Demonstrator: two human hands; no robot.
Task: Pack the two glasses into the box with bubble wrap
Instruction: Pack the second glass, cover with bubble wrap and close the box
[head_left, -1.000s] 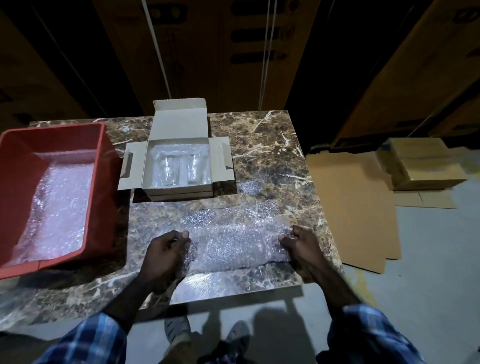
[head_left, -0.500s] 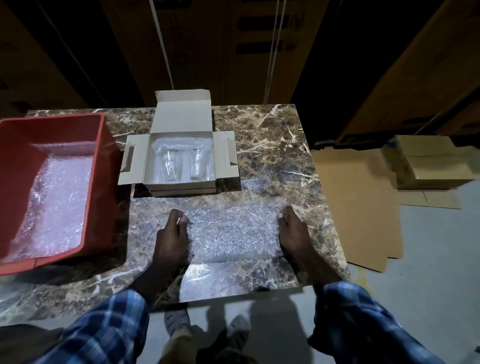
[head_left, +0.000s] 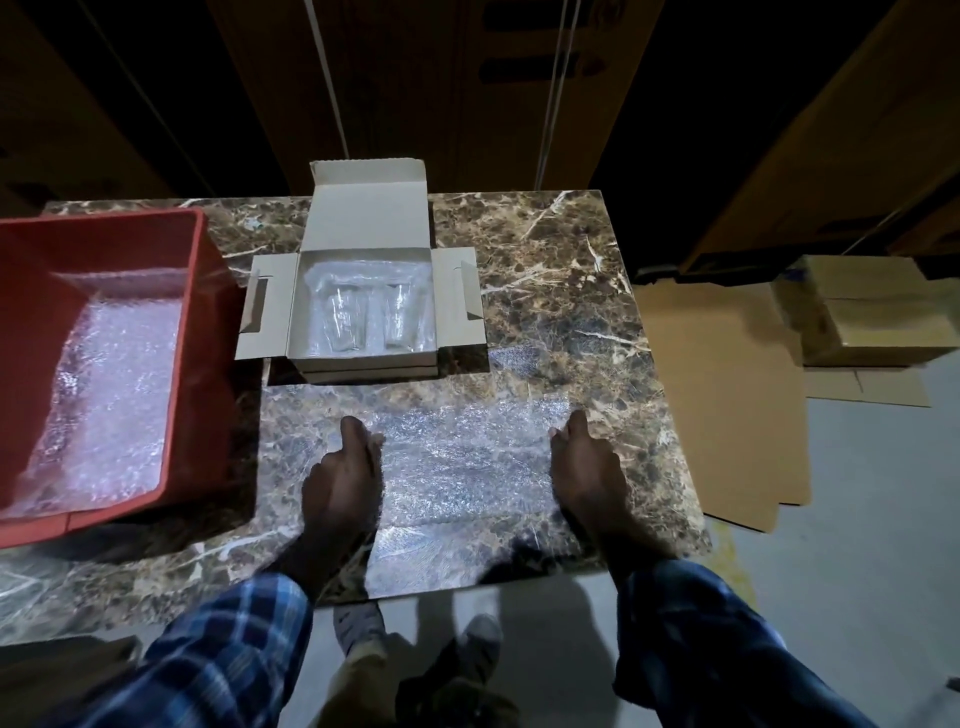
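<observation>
The two glasses (head_left: 367, 319) already lie side by side in the open box (head_left: 363, 306), just beyond your hands on the bench (head_left: 545, 249), bedded on a layer of bubble wrap; so the main placing looks done. What seems left, judging from this, is the covering: a loose bubble wrap sheet (head_left: 467, 457) lies flat on the bench between your hands, not yet in the box, and the lid and side flaps stand open.

Your left hand (head_left: 343, 478) rests on the sheet's left edge, its fingers bent at the film; whether it pinches the edge or merely presses it, I cannot tell. Your right hand (head_left: 587, 467) lies on the right edge with fingers reaching forward and fairly straight, pressing the sheet down rather than gripping it.

Out past your left hand sits a red crate (head_left: 208, 364) holding more bubble wrap; off beyond your right hand, on the floor, lie flattened cardboard (head_left: 727, 405) and folded cartons (head_left: 862, 312).

Likely next: lift the sheet over the glasses, tuck it, close the flaps.
</observation>
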